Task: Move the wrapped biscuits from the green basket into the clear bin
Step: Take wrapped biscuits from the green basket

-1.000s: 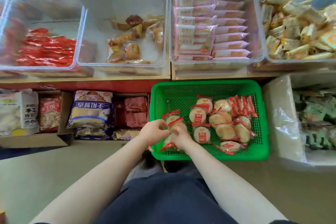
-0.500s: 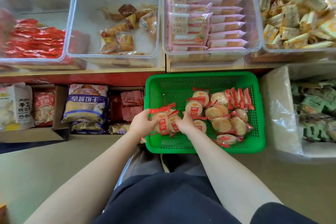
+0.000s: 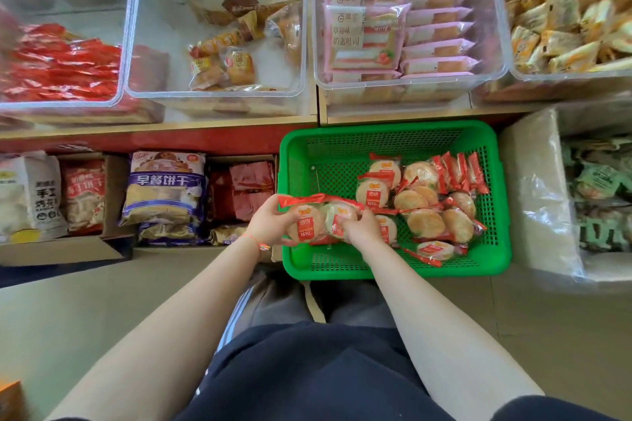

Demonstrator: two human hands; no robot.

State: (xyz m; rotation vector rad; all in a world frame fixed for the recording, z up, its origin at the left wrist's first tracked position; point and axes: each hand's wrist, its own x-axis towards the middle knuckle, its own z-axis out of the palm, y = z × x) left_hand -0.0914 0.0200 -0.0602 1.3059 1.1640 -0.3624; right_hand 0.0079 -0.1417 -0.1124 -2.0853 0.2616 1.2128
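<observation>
red-wrapped biscuits (image 3: 319, 220) between left hand (image 3: 270, 224), right hand (image 3: 363, 227)

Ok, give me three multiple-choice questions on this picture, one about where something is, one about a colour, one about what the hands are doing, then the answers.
1. Where is the green basket?
A. on the shelf among the clear bins
B. on the floor below the shelf
C. on the person's lap

2. What colour are the wrapper ends of the biscuits in the basket?
A. red
B. blue
C. black

3. What are the left hand and right hand doing?
A. both hanging idle
B. holding a bunch of wrapped biscuits between them
C. lifting the basket by its rim

Answers: 1 B, the basket sits lower than the shelf edge. 2 A, the crimped ends show red. 3 B, both hands grip the bunch over the basket's left side.
</observation>
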